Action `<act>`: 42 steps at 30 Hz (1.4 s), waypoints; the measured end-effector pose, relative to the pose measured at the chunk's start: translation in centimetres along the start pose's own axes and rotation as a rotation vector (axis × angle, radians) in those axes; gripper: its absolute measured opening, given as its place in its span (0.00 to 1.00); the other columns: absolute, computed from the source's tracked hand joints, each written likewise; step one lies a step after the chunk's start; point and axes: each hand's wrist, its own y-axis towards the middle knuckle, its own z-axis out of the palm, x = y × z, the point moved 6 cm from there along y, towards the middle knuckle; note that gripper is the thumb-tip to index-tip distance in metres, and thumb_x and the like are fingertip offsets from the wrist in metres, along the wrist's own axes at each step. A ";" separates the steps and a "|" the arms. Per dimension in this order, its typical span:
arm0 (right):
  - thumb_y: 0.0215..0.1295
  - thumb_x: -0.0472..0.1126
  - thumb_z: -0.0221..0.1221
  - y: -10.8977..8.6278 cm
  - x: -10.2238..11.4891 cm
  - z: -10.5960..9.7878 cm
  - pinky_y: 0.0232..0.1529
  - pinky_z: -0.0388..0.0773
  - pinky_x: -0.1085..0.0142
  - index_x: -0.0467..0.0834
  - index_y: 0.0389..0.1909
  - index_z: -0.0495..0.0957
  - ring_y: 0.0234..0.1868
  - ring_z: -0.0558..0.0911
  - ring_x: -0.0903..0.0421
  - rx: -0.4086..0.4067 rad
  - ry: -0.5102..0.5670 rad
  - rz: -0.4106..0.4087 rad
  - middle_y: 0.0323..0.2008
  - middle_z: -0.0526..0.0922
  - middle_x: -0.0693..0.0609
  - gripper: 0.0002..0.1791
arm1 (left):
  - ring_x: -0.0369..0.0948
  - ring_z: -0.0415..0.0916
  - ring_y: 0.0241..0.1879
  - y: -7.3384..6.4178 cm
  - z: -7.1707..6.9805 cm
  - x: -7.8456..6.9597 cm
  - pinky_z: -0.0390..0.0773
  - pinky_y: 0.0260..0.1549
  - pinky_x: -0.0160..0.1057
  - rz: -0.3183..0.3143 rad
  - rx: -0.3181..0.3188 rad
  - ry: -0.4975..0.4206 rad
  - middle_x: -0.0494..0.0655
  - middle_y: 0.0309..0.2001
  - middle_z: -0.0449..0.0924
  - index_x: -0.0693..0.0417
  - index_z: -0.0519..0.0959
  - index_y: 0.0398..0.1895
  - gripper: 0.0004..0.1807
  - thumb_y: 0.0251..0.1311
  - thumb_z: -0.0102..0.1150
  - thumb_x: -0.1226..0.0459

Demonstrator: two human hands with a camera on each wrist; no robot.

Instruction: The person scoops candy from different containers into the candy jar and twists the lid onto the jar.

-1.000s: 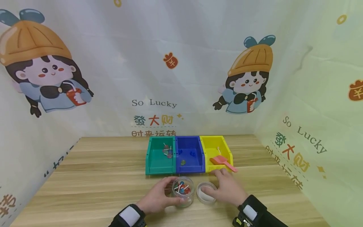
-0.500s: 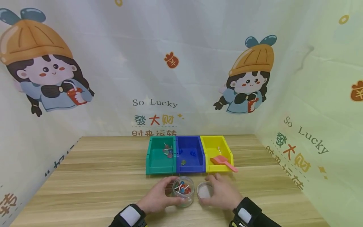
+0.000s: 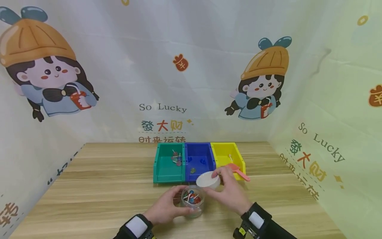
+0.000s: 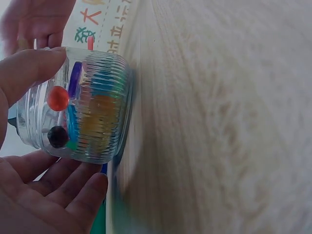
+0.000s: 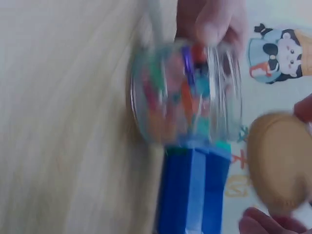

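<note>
In the head view my left hand (image 3: 165, 206) grips a clear jar (image 3: 195, 213) standing on the table, thumb on the near side and fingers round the far side. Small candy-like pieces in several colours (image 3: 191, 198), some with white sticks, fill part of it. The left wrist view shows the jar's ribbed wall (image 4: 105, 109) between thumb and fingers. Up and to the right, my right hand (image 3: 232, 194) pinches a round whitish lid (image 3: 208, 180) by its edge. The lid is tilted, apart from the jar's mouth. In the right wrist view the lid (image 5: 278, 161) is blurred.
Behind the jar stand three joined bins: green (image 3: 168, 174) with a few lollipop-like pieces (image 3: 176, 159), blue (image 3: 198, 152) with small pieces, and yellow (image 3: 223, 149) with a pink scoop (image 3: 238, 171). A printed cloth (image 3: 206, 86) hangs behind the wooden table (image 3: 113, 186).
My right hand has taken hold of the lid, raised it off the table and brought it left towards the jar. My left hand and the jar have stayed in place.
</note>
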 end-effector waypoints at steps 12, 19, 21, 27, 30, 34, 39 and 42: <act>0.64 0.56 0.79 -0.9 0.6 3.1 0.72 0.80 0.41 0.56 0.44 0.72 0.68 0.82 0.49 0.159 -0.040 -0.185 0.64 0.84 0.53 0.23 | 0.62 0.73 0.75 0.2 0.1 0.0 0.74 0.74 0.66 0.047 0.031 -0.039 0.59 0.75 0.75 0.60 0.69 0.80 0.47 0.61 0.83 0.56; 0.66 0.57 0.77 -1.1 0.4 3.7 0.72 0.79 0.39 0.57 0.43 0.70 0.70 0.81 0.46 0.206 -0.079 -0.208 0.66 0.83 0.51 0.23 | 0.62 0.75 0.73 0.0 0.0 -0.1 0.76 0.73 0.65 0.084 0.030 -0.032 0.58 0.72 0.77 0.60 0.71 0.78 0.44 0.62 0.82 0.58; 0.67 0.57 0.77 -1.1 0.4 3.7 0.72 0.79 0.40 0.56 0.44 0.71 0.69 0.81 0.47 0.212 -0.086 -0.208 0.64 0.83 0.52 0.23 | 0.62 0.75 0.73 0.0 0.0 -0.1 0.76 0.73 0.65 0.085 0.031 -0.030 0.58 0.72 0.77 0.60 0.71 0.78 0.43 0.62 0.81 0.59; 0.67 0.60 0.75 -1.2 0.2 3.9 0.71 0.81 0.43 0.60 0.54 0.78 0.65 0.80 0.52 0.239 -0.129 -0.183 0.61 0.80 0.57 0.22 | 0.60 0.75 0.73 0.0 0.1 -0.1 0.75 0.74 0.65 0.064 0.033 -0.024 0.56 0.72 0.77 0.58 0.72 0.77 0.43 0.62 0.82 0.55; 0.67 0.61 0.75 -1.1 0.0 3.9 0.72 0.80 0.42 0.61 0.54 0.78 0.66 0.79 0.51 0.258 -0.135 -0.177 0.62 0.79 0.56 0.21 | 0.60 0.74 0.74 0.1 0.2 -0.2 0.74 0.75 0.65 0.048 0.035 -0.039 0.55 0.73 0.76 0.56 0.72 0.77 0.45 0.61 0.83 0.55; 0.66 0.62 0.75 -0.8 0.1 4.0 0.73 0.78 0.36 0.63 0.51 0.77 0.73 0.77 0.43 0.292 -0.145 -0.178 0.70 0.77 0.52 0.21 | 0.60 0.72 0.75 0.2 0.3 -0.2 0.72 0.76 0.66 0.029 0.047 -0.070 0.55 0.75 0.75 0.54 0.70 0.79 0.48 0.59 0.85 0.56; 0.68 0.59 0.73 0.1 0.8 4.3 0.75 0.75 0.34 0.62 0.47 0.75 0.82 0.70 0.40 0.376 -0.149 -0.196 0.82 0.72 0.51 0.17 | 0.58 0.75 0.73 0.3 0.4 -0.4 0.74 0.75 0.65 0.027 0.070 -0.078 0.55 0.74 0.76 0.56 0.69 0.80 0.49 0.58 0.85 0.58; 0.67 0.56 0.73 0.5 1.3 4.6 0.72 0.82 0.49 0.61 0.45 0.76 0.78 0.75 0.44 0.393 -0.181 -0.235 0.77 0.77 0.53 0.16 | 0.57 0.75 0.73 0.4 0.4 -0.6 0.74 0.75 0.64 0.032 0.069 -0.058 0.55 0.72 0.78 0.57 0.69 0.79 0.47 0.59 0.84 0.59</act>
